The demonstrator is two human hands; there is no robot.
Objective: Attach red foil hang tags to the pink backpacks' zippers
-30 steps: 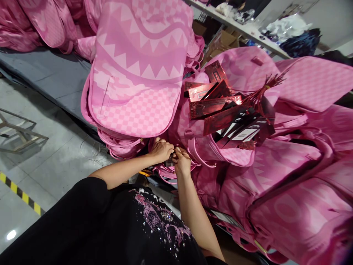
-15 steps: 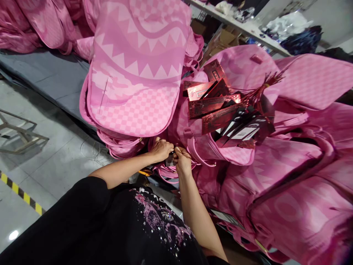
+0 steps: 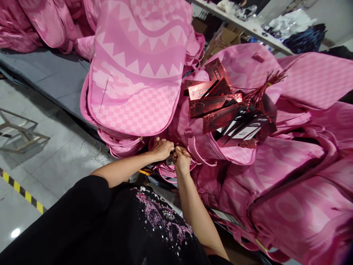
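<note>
My left hand and my right hand meet with fingertips nearly touching, both pinched closed at a dark hang tag. The tag's pale face shows just below the fingers; the exact part gripped is too small to make out. Around them are the pink straps of a backpack. Directly beyond my left hand lies a large pink backpack with a jagged-teeth print and checks. A bundle of red and black hang tags, strings gathered together, rests on another pink backpack beyond my right hand.
More pink backpacks are heaped at the right, others at the upper left, on a dark grey-covered table. A metal stool frame stands on the left floor. Behind are cardboard boxes and a cluttered shelf.
The hands stay together in almost the same place, with only slight finger movement. The view has shifted very slightly; the backpacks and tag bundle lie as before.
</note>
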